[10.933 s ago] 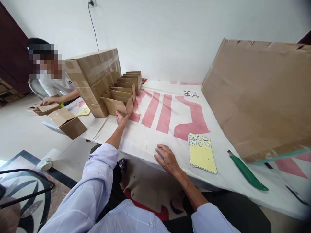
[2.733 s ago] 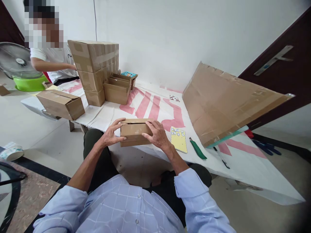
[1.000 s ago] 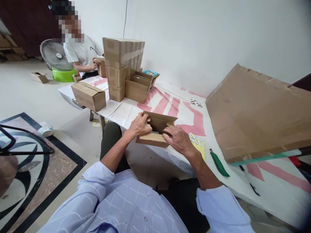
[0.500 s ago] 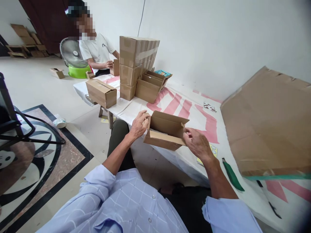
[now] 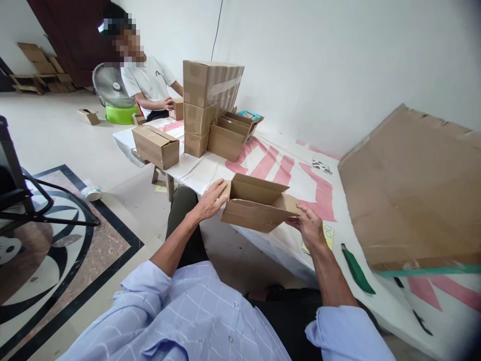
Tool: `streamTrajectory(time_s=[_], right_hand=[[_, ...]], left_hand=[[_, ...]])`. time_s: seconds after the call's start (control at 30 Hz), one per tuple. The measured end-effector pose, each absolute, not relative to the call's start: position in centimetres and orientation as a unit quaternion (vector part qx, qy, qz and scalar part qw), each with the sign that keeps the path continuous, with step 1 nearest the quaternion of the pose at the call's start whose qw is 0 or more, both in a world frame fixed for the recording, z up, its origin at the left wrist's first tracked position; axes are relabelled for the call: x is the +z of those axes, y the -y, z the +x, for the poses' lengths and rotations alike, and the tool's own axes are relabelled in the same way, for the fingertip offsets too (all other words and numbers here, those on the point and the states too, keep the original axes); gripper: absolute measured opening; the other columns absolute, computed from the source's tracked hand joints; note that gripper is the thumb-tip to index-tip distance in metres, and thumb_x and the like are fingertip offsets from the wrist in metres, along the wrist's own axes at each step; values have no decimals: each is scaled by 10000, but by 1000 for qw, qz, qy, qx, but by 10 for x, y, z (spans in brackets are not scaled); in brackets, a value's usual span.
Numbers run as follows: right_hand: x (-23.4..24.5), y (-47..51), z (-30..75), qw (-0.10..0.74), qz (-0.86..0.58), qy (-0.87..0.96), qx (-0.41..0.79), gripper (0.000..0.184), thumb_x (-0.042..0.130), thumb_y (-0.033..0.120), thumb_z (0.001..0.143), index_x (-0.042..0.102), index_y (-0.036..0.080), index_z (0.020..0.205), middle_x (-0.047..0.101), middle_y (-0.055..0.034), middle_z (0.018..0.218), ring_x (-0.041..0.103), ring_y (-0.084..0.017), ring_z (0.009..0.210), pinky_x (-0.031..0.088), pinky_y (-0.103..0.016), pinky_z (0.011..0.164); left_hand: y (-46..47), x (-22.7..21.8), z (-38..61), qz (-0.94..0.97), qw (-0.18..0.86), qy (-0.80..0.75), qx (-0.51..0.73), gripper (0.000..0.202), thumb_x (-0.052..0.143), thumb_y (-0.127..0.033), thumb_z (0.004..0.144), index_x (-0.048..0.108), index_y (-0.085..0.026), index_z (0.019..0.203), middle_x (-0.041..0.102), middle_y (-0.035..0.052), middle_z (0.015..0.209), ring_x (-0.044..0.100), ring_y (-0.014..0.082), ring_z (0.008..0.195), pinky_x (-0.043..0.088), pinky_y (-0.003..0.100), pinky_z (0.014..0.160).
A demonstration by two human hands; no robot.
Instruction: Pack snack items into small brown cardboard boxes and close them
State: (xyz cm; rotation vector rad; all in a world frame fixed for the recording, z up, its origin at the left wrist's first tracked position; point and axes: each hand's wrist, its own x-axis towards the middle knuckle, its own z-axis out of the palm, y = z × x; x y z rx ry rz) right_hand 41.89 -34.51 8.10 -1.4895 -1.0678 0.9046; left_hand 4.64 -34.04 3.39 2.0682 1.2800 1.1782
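Swung outward since earlier: right end flap (image 5: 289,204), pinched by our right hand (image 5: 310,228), best bent along its crease; open carton (image 5: 258,215), between our fingers; left hand (image 5: 210,200) touching left flap (image 5: 227,190), grip unclear.

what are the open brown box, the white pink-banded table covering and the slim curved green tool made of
Open brown box: matte cardboard, judging by its stiff folded flaps.
White pink-banded table covering: dull, thin fabric or perhaps plastic sheet; it creases and drapes.
Slim curved green tool: perhaps smooth plastic, given its even colour; painted metal is possible.
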Motion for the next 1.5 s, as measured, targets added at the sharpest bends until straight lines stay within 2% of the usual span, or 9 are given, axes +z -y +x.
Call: streamTrajectory(time_s=[0.1, 0.2, 0.4, 0.5, 0.73, 0.93, 1.1, 1.4, 1.5], right_hand=[[73, 350, 416, 533, -606, 430, 405, 472, 726, 335, 725, 661, 228, 1180, 710, 32, 749, 761, -203, 663, 726, -433, 761], [69, 359, 413, 540, -581, 440, 422, 497, 738, 382, 737, 651, 249, 1207, 728, 28, 813, 778, -211, 743, 723, -446, 811], [62, 387, 411, 555, -560, 491, 371, 604, 677, 562, 837, 646, 249, 1352, 730, -81, 1306, 756, -266, 1073, 707, -466, 911], [59, 402, 409, 530, -578, 519, 341, 637, 624, 581, 893, 630, 241, 1431, 701, -113, 1417, 719, -304, 1189, 682, -492, 987], [57, 421, 405, 489, -603, 556, 296, 726, 523, 643, 955, 583, 209, 1534, 695, -161, 1426, 725, -328, 1161, 680, -471, 942], [51, 421, 405, 490, -603, 565, 278, 735, 501, 631, 961, 564, 179, 1537, 705, -176, 1399, 723, -325, 1182, 645, -484, 1017], [50, 421, 405, 485, -607, 567, 274, 751, 484, 645, 962, 560, 173, 1541, 723, -167, 1335, 729, -312, 1141, 652, -463, 995], [72, 411, 410, 488, -603, 585, 237, 598, 570, 530, 940, 644, 199, 1433, 755, -99, 1190, 719, -254, 948, 671, -455, 896], [97, 396, 419, 456, -608, 630, 157, 469, 577, 454, 936, 715, 205, 1308, 760, -127, 1258, 724, -280, 1045, 642, -473, 951]], left_hand=[[344, 24, 44, 735, 276, -437, 439, 693, 473, -587, 1121, 478, -194, 1692, 338, 162, 1824, 287, 326, 1718, 238, 515, 1420], [349, 16, 40, 731, 296, -413, 455, 761, 520, -644, 1091, 438, -221, 1718, 269, 160, 1851, 233, 339, 1736, 206, 537, 1422], [372, 10, 34, 755, 226, -403, 465, 826, 660, -545, 1043, 355, -262, 1757, 214, 176, 1864, 197, 388, 1740, 210, 611, 1403], [387, 4, 31, 774, 172, -417, 445, 916, 706, -463, 1005, 267, -257, 1783, 197, 195, 1863, 214, 409, 1733, 242, 629, 1389], [397, -13, 33, 773, 99, -453, 432, 1107, 781, -482, 930, 141, -237, 1799, 191, 240, 1851, 256, 452, 1712, 361, 628, 1338], [393, -18, 36, 761, 83, -469, 440, 1127, 783, -628, 923, 181, -225, 1787, 222, 263, 1832, 270, 466, 1704, 379, 643, 1321], [393, -19, 36, 754, 92, -481, 438, 1148, 788, -702, 899, 214, -237, 1778, 256, 261, 1818, 287, 476, 1695, 387, 659, 1312], [376, -5, 37, 756, 118, -465, 445, 1126, 885, -651, 837, 345, -238, 1734, 338, 251, 1771, 351, 471, 1665, 360, 661, 1329], [360, 7, 38, 759, 151, -454, 442, 1089, 899, -675, 813, 430, -237, 1693, 380, 241, 1739, 377, 463, 1652, 342, 658, 1339]])
